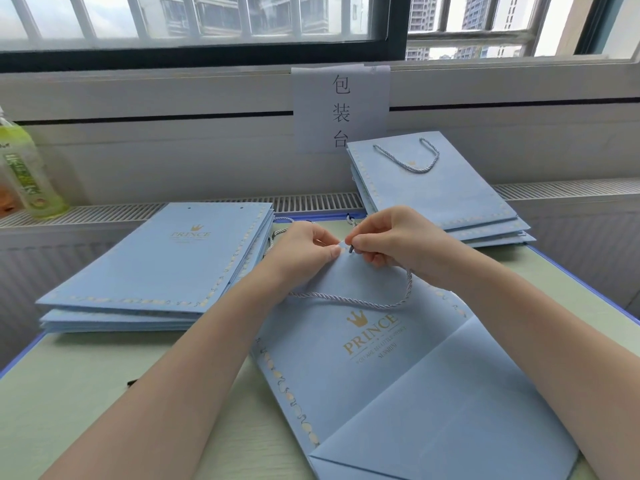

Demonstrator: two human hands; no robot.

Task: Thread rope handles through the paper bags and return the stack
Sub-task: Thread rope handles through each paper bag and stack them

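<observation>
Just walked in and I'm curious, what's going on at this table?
A person is threading a rope handle into a blue paper bag lying flat before them. The left hand pinches the bag's top edge while the right hand pinches the rope's end there. A stack without handles lies at left, a stack with handles at right.

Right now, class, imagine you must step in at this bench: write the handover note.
Left hand: pinches the top edge of the bag being threaded, flat on the table.
Right hand: fingers pinch the rope handle end at the bag's top edge.
Rope's loop lies across the bag's front.
Left stack: top bag shows holes, no rope.
Right stack: top bag has its handle.
Left to do: finish this handle, thread the left stack, return the stack.
</observation>
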